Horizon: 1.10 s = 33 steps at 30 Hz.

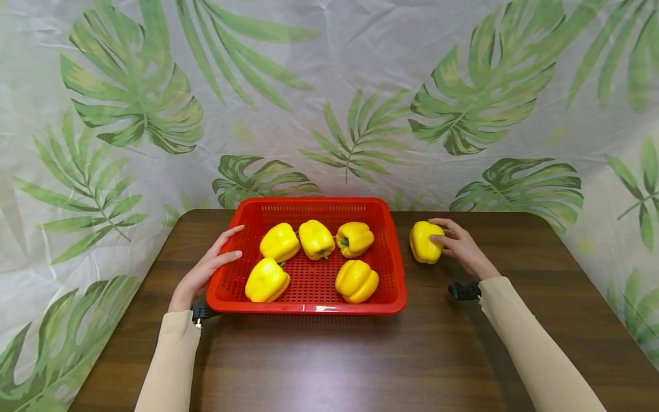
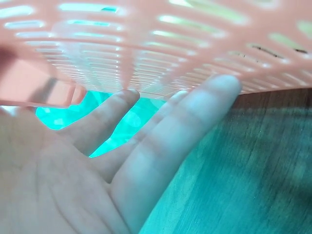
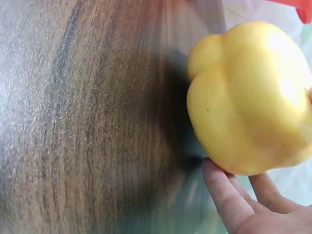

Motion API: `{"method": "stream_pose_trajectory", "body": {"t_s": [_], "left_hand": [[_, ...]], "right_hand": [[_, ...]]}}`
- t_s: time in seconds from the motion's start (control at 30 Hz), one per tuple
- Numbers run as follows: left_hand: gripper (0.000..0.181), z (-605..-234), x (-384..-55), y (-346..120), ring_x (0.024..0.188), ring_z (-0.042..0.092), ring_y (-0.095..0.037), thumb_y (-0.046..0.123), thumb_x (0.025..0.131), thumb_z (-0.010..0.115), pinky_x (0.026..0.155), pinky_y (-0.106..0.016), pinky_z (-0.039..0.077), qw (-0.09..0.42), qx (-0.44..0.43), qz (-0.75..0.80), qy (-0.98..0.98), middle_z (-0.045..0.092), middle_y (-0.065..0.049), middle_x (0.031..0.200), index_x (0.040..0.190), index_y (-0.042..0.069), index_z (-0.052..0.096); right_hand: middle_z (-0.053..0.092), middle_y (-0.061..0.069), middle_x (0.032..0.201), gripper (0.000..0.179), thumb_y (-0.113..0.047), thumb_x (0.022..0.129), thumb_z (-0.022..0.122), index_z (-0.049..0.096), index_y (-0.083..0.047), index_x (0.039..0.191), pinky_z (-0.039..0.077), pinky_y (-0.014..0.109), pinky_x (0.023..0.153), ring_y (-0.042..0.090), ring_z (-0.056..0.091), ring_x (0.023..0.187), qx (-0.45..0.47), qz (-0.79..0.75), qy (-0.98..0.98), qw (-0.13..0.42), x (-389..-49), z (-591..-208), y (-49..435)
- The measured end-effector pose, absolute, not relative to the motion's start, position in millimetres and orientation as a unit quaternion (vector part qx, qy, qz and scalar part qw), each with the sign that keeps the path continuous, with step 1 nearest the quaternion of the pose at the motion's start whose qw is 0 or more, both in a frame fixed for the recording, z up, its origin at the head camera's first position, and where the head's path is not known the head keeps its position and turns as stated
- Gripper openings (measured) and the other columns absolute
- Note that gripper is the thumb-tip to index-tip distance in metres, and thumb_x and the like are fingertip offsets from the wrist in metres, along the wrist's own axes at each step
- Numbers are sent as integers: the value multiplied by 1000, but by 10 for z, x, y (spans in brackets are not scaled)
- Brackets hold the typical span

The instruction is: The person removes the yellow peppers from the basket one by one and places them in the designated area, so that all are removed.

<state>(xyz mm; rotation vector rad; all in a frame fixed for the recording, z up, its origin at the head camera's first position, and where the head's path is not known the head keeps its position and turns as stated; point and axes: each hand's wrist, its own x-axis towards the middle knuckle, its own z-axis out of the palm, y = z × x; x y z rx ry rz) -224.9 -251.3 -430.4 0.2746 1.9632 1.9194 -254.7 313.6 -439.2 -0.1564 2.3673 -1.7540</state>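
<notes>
A red plastic basket (image 1: 304, 309) with slotted walls stands on the table, holding several yellow bell peppers (image 1: 356, 281). My left hand (image 1: 208, 269) rests at its left side, with the thumb and a finger reaching over the rim. Straight fingers (image 2: 161, 151) of that hand lie along the outside of the slotted wall in the left wrist view. To the right of the basket, my right hand (image 1: 461, 249) grips another yellow bell pepper (image 1: 425, 242) from its right side. The right wrist view shows fingertips against this bell pepper (image 3: 248, 102); whether it touches the table is unclear.
The brown wooden table (image 1: 329, 366) extends in front of the basket and to both sides. A leaf-patterned cloth (image 1: 360, 68) hangs close behind the table's back edge. Dark wrist devices (image 1: 463, 291) sit beneath both wrists.
</notes>
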Motion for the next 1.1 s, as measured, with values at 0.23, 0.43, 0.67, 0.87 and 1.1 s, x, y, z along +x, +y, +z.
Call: {"method": "stream_pose_trajectory", "body": {"t_s": [0.23,0.43,0.67,0.87,1.1], "left_hand": [[65,-4309,-2246,-2509,126,37,-47,11,98,47,87,-50,49,186,96,680,703,21,-18,149,152,23,13],[64,-4303,-2246,-2507,126,36,-47,11,98,45,88,-50,49,188,97,682,701,20,-17,149,152,23,13],[64,-4307,-2255,-2504,127,35,-47,11,98,45,88,-51,48,189,97,684,697,20,-17,150,152,23,13],[64,-4306,-2257,-2499,127,35,-47,11,98,45,88,-51,48,187,97,683,699,20,-17,149,152,23,13],[64,-4298,-2249,-2502,127,36,-46,11,98,46,88,-50,49,186,93,683,700,21,-17,149,152,23,14]], "right_hand": [[34,24,139,55,-28,98,55,33,-6,144,48,22,80,13,49,102,-48,-584,806,87,-2582,-4426,3131],[30,25,142,57,-27,99,53,29,-8,147,46,25,83,12,47,105,-55,-593,797,99,-2579,-4442,3160],[26,20,143,55,-24,100,51,27,-9,147,43,26,86,13,45,108,-61,-609,783,113,-2570,-4466,3184],[27,21,142,54,-24,100,51,27,-9,147,44,25,86,14,45,108,-63,-616,778,111,-2559,-4452,3190],[24,24,149,53,-24,100,50,29,-5,146,39,44,97,12,41,116,-72,-611,783,88,-2531,-4402,3192]]}}
